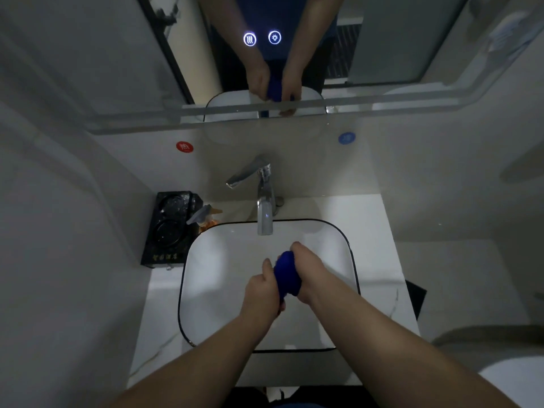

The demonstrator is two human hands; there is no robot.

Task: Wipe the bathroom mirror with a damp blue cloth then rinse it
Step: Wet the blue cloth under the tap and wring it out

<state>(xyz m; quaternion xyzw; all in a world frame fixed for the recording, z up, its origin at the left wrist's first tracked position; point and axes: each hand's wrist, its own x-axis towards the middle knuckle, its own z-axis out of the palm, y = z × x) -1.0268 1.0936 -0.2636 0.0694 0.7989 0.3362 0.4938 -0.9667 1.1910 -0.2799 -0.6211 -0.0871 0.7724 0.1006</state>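
Observation:
The blue cloth (286, 273) is bunched into a tight wad between both hands over the white sink basin (212, 278). My left hand (262, 293) grips its lower end and my right hand (309, 269) grips its upper end, fingers closed around it. The chrome tap (265, 201) stands behind the basin, its spout just above the hands; I see no water running. The mirror (103, 54) fills the wall above and reflects both hands and the cloth.
A black tray (169, 228) and a soap dispenser (204, 216) sit left of the basin on the white counter (379, 231). Red (184, 146) and blue (346, 138) round stickers mark the wall. Two lit touch buttons (262, 38) glow on the mirror. A toilet (515, 378) is at the lower right.

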